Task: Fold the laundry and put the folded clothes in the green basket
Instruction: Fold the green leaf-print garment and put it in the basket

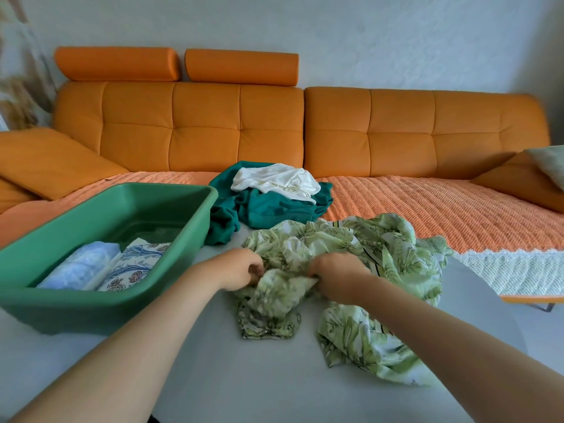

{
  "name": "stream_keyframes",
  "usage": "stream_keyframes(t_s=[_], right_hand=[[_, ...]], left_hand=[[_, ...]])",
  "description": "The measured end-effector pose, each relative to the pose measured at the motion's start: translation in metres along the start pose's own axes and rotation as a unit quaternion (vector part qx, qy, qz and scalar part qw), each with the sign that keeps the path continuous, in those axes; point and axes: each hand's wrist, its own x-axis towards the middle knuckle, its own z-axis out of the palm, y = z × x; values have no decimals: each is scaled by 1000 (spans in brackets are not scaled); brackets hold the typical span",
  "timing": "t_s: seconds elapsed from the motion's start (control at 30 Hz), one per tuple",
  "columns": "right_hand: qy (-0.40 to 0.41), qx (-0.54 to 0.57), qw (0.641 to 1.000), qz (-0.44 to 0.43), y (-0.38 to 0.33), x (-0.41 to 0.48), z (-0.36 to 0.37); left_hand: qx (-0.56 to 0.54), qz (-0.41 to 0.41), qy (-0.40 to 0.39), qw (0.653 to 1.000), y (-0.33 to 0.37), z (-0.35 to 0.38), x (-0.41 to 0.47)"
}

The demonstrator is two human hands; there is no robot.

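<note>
Both the left hand [242, 268] and right hand [337, 274] clench the crumpled leaf-print garment [351, 270] mid-bench; it looks thin, limp and slippery, best taken by its seams.

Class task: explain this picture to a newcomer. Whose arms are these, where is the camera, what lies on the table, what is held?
No machine here: a person works with bare hands, filmed by one head-worn camera looking forward and down. The left hand and right hand both grip a crumpled leaf-print cloth on the pale table. At left stands the green basket holding two folded pieces. Beyond lie a teal garment with a white garment on top, before an orange sofa.
</note>
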Motion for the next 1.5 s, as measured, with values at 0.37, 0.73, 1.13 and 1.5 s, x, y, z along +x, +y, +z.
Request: stream_keyframes(t_s=[0.37, 0.73, 1.13, 1.5], right_hand=[[213, 377, 866, 251, 41, 4, -25], [180, 636, 710, 242, 44, 0, -31], [67, 134, 963, 222, 31, 2, -20], [74, 715, 691, 82, 18, -1, -43]], left_hand=[[-157, -55, 69, 984, 4, -3, -1], [-316, -124, 325, 883, 20, -19, 6], [258, -133, -87, 953, 11, -28, -10], [-122, 61, -2, 991, 52, 2, -24]])
